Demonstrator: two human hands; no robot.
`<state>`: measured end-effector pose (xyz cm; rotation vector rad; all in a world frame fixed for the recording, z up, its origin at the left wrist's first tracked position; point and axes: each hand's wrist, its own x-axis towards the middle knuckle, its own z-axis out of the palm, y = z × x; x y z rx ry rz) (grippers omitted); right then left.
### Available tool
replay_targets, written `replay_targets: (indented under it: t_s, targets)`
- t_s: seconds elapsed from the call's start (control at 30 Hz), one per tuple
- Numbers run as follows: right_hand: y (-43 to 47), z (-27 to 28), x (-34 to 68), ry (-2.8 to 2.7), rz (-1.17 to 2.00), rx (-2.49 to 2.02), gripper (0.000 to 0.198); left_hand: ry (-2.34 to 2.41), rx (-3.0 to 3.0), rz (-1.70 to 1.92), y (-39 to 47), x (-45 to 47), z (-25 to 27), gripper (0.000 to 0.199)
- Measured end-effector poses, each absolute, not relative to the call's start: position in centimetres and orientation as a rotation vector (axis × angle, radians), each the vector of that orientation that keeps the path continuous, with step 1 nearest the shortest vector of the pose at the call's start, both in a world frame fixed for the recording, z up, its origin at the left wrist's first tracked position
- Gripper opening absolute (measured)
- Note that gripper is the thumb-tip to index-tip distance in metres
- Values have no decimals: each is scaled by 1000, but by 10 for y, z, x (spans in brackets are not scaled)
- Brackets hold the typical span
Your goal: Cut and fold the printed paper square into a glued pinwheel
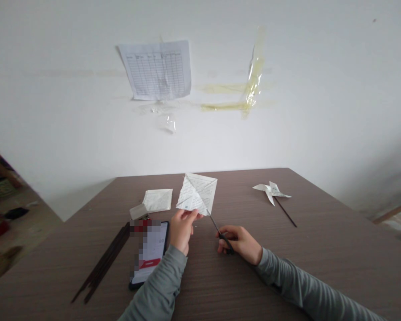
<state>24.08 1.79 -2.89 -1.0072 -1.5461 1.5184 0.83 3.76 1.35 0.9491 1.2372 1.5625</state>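
The paper square [202,191] is held tilted toward the table [235,196]'s far edge, a diagonal crease running to its near right corner. The left hand [183,229], the nearer one, pinches its near edge. From the right, the right hand [243,243] grips the scissors [216,226], their long axis roughly following that crease; whether the blades bite, I can't quite tell.

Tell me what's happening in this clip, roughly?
A person's left hand holds a creased square of printed paper, and the right hand holds scissors with the blades at its near right corner. Over to the right, a paper pinwheel on a dark stick lies on the table. To the left lie more paper squares, a smartphone and a bundle of dark sticks.
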Motion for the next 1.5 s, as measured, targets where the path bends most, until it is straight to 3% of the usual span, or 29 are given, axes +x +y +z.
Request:
replay_targets:
  t_s: [0.47,1.07,1.5]
  targets:
    - [19,-33,242,-1541,1554,-975,59,1296,928,1611,36,8,19,37]
    - [15,-27,240,-1538,1538,-1015,48,1261,922,1624,39,5,10,42]
    - [20,-34,243,-1556,1576,-1020,57,1232,906,1633,40,6,11,44]
